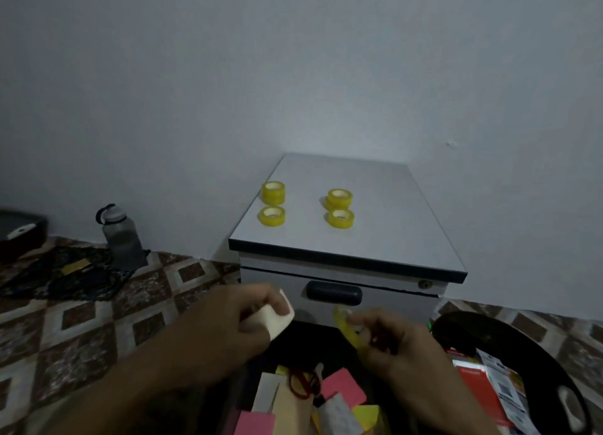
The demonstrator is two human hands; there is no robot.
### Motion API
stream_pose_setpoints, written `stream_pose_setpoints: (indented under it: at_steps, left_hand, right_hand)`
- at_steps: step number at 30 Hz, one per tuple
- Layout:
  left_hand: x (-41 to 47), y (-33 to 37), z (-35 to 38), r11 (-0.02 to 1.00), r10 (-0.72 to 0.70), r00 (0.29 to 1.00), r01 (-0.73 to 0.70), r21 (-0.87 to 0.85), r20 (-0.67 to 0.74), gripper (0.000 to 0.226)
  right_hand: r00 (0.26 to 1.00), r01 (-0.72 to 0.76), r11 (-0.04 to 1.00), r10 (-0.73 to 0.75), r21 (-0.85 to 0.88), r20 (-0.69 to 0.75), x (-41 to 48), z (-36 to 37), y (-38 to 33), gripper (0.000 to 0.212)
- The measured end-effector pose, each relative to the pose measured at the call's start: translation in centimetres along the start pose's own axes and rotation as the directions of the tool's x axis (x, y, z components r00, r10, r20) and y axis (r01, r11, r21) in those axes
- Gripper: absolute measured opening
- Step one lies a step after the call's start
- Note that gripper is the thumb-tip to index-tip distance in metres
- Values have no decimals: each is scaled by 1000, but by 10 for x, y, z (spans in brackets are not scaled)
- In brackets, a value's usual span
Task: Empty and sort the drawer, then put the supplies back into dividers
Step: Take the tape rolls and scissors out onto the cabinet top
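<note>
Left hand: my left hand (225,320) held a pale block, maybe an eraser (272,320), pinched between thumb and fingers (277,301), above the open drawer.
Right hand: my right hand (391,340) pinched a yellow tape roll (347,330); the picture was blurred there, so I could not tell exactly how the fingers closed around it.
Drawer: the open drawer (313,398) lay just below both hands, with pink sticky notes (342,387), a yellow pad (367,415), red rubber bands (301,382) and paper pieces mixed together inside.
Cabinet top: four groups of yellow tape rolls stood on the cabinet (391,212), two at the left (273,193) and two at the right (340,198), the rear ones stacked, well apart from my hands.
Tray: a black tray (535,359) with red packets (473,379) lay on the floor at my right.
Stage, as I judged: emptying and sorting was not finished, because the drawer was quite full.
Risk one: the roll in my right hand seemed held only at its edge; it could slip and roll away over the floor.
Risk two: if I put it carelessly on a stack, the rear stacks could fall.
Risk three: carrying two things at once, the block could drop back into the drawer and mix again.
</note>
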State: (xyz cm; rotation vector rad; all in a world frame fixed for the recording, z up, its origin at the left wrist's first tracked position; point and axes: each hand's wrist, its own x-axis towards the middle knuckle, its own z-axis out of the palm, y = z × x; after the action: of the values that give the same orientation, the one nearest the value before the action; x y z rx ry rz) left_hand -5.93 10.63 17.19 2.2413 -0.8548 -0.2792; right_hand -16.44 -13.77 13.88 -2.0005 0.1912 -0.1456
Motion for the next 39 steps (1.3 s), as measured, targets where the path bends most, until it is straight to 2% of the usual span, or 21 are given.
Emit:
stream_pose_setpoints:
  at_steps: [3,6,10,13,16,20,28,32,39]
  left_hand:
    - [21,22,-43,996,91,989,-90,14,-118,26]
    - [63,33,-78,986,164,962,-161,30,-219,23]
    - [144,28,-112,970,234,925,-199,142,-298,28]
    - [212,10,-123,973,198,920,-143,183,-337,26]
    - [274,-16,-126,979,140,943,-85,188,-303,25]
    - [330,-47,-117,970,61,986,-21,243,-156,31]
    - [360,-53,-107,946,-13,995,-21,324,104,28]
    - [355,-49,-106,940,-24,987,-31,339,156,32]
    - [342,-50,-102,983,-44,990,18,183,136,33]
  right_hand:
    - [985,160,984,-164,-77,-56,19,-27,-40,20]
    - [960,248,954,-265,-168,-90,63,-50,-66,23]
    - [932,286,920,-332,-269,-144,144,-75,-85,25]
    - [938,243,927,-300,-286,-175,210,-86,-88,30]
    - [950,188,918,-261,-350,-173,269,-86,-88,28]
    - [976,126,889,-191,-439,-108,331,-77,-78,23]
    - [997,69,862,-68,-502,21,371,-63,-50,18]
    - [997,43,889,-11,-456,72,366,-63,-45,14]
    - [999,22,914,-3,-405,49,354,-61,-42,14]
